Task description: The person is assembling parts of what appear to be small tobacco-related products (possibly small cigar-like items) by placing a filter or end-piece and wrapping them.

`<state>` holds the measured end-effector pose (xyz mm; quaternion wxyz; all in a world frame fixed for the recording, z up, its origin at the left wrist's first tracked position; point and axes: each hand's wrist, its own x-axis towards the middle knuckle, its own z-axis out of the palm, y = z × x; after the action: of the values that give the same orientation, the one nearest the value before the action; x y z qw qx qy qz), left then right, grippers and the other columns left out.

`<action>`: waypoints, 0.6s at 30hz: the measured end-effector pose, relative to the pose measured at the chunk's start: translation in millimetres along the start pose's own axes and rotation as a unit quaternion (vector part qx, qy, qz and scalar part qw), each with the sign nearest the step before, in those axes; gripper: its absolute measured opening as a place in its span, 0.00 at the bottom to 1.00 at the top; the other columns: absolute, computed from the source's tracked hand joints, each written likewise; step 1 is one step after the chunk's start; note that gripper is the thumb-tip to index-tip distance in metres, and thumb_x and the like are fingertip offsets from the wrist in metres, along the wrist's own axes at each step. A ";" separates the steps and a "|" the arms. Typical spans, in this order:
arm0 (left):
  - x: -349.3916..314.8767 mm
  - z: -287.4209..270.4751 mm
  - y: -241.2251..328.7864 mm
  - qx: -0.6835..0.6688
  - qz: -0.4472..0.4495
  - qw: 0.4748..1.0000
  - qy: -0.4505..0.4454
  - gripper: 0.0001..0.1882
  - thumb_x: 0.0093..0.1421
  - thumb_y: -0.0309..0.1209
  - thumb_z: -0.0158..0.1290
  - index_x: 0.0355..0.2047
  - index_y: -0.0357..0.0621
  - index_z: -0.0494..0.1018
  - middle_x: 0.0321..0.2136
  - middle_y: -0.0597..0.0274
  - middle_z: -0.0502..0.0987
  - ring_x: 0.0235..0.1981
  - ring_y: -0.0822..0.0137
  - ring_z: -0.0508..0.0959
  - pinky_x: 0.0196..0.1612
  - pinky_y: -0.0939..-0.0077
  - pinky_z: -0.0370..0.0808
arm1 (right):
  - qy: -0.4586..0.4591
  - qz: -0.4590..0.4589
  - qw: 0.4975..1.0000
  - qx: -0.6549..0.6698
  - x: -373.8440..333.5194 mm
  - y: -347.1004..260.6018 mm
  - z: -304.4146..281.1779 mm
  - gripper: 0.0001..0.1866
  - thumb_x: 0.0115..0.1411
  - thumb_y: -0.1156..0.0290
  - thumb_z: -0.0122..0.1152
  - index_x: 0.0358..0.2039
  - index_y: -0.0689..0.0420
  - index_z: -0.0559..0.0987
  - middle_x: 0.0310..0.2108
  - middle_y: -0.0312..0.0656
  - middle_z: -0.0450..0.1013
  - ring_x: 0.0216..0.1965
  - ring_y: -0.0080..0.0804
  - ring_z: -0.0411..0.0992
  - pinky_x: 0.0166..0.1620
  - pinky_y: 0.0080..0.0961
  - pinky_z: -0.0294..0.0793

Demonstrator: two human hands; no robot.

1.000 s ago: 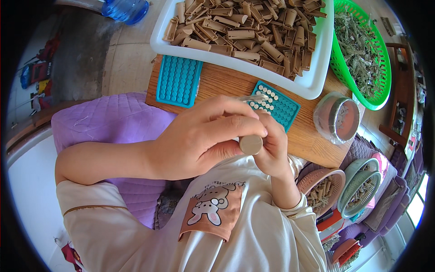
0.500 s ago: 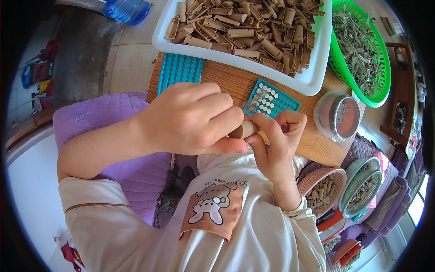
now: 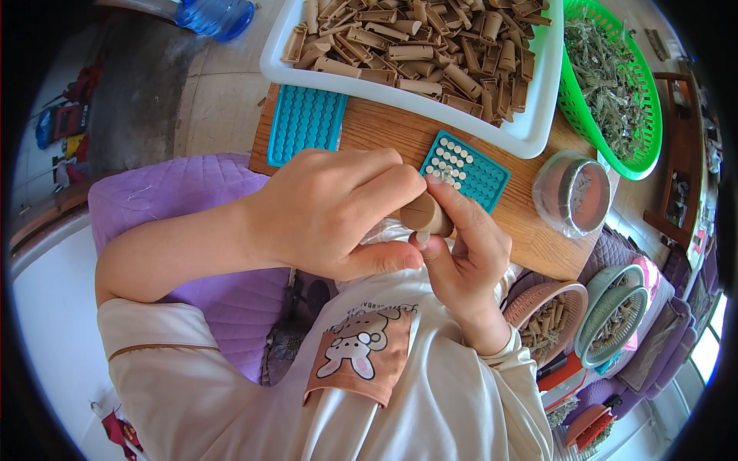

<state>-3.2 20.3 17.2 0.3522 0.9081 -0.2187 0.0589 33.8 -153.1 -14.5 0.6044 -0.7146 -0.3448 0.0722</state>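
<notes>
Cylinder (image 3: 428, 215), brown and flat-ended, gripped at the meeting of the wearer's two bare hands, as I view it remotely through the head camera. The right hand (image 3: 473, 250) grasps it in a pinch, forefinger laid over the top and thumb below; a small white piece (image 3: 423, 237) shows at the tip of that thumb, against the cylinder's near end. The left hand (image 3: 338, 215) lies against the cylinder's left side with fingers curled; its fingertips are hidden from me, so I cannot tell whether it clasps the cylinder or merely steadies it.

Just beyond the grip, on the wooden table (image 3: 530, 246), I note a teal tray (image 3: 484, 173) partly filled with white pellets (image 3: 459, 149). Beyond the grip and to its left lies a second teal tray (image 3: 296, 127). Farther past both stands a white tub (image 3: 536, 131) heaped with brown trough-shaped pieces (image 3: 415, 52). To the right of the grip is a pot (image 3: 553, 200) wrapped in clear plastic; past it, a bright green basket (image 3: 573, 100) of dried plant matter. Nearer the wearer and right of the grip, I see a pink basket (image 3: 578, 311) holding brown pieces.
</notes>
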 end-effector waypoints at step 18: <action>-1.0 5.6 1.3 -0.038 -0.049 0.997 -0.048 0.24 0.51 0.49 0.45 0.33 0.36 0.62 0.20 0.57 0.64 0.19 0.59 0.68 0.20 0.71 0.66 | 0.013 0.003 0.998 -0.057 -5.8 -2.4 -0.7 0.23 0.40 0.80 0.60 0.42 0.64 0.70 0.30 0.48 0.71 0.28 0.36 0.71 0.30 0.23 0.71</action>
<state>-4.9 16.1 13.6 0.3785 0.9053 -0.1926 -0.0102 28.7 -157.0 -14.0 0.5665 -0.7500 -0.3384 0.0451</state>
